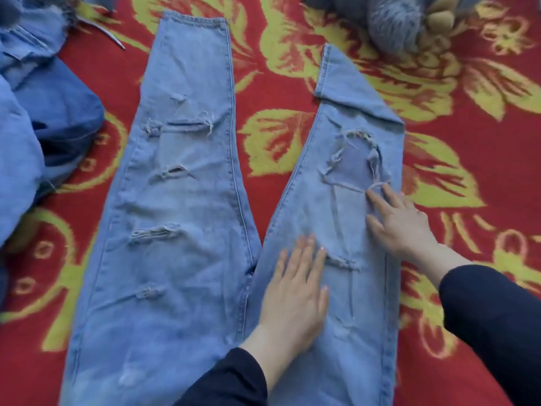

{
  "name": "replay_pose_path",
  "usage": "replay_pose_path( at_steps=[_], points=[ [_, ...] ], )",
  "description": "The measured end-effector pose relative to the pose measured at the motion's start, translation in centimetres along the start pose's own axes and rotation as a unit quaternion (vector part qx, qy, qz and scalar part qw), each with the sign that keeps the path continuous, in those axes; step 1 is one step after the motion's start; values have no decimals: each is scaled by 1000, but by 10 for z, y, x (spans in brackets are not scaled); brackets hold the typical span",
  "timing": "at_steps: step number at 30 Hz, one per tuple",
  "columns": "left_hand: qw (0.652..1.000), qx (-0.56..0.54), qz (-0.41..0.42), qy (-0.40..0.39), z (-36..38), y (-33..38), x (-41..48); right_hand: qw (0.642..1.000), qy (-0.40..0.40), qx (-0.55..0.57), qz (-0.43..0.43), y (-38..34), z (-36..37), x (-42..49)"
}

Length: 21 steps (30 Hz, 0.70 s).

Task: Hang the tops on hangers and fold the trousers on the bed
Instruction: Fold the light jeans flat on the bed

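Light blue ripped jeans [181, 218] lie flat on the red and yellow flowered bedspread [278, 83], legs spread apart and pointing away from me. The right leg's lower end is folded back over itself near its cuff [348, 80]. My left hand [295, 294] rests palm down on the right leg's thigh, fingers together. Flat beside a large torn hole [355, 159] at the knee lies my right hand [398, 224], fingers spread. Neither hand grips the cloth.
A heap of darker and lighter denim clothes [38, 112] lies at the left edge. A grey fuzzy plush item [395, 22] with tan parts sits at the top right. Bedspread shows between and around the trouser legs.
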<state>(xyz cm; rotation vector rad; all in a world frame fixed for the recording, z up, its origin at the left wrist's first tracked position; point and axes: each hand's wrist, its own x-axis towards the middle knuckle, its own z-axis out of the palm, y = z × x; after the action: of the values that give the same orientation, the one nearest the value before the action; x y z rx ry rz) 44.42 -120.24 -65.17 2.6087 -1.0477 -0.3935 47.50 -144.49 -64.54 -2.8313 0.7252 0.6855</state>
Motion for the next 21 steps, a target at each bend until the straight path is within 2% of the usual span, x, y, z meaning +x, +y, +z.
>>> replay_pose_path(
  at_steps=[3,5,7,10,13,15,17,18,19,21],
  points=[
    [996,-18,-2,-88,36,60,-23,996,-8,82,40,32,4,-9],
    [988,-65,-49,-130,53,88,-27,996,0,83,31,39,6,-10],
    [983,-74,-98,-137,66,107,-23,991,33,129,10,35,8,-8],
    [979,-29,-137,-149,68,121,-17,955,87,285,-2,22,8,-5],
    [982,-5,-118,-145,59,118,-18,905,84,412,71,10,1,-4],
    [985,-32,-91,-144,52,108,-22,891,80,434,105,5,-8,-1],
    [977,-128,-80,-151,38,92,-26,882,70,452,115,-4,-21,0],
    [958,-220,-96,-157,27,85,-27,880,62,458,111,-10,-27,1],
    [925,-320,-128,-159,14,78,-28,879,54,462,105,-17,-34,1],
    [836,-477,-218,-159,-14,63,-30,873,46,478,89,-38,-48,-2]
  ],
)
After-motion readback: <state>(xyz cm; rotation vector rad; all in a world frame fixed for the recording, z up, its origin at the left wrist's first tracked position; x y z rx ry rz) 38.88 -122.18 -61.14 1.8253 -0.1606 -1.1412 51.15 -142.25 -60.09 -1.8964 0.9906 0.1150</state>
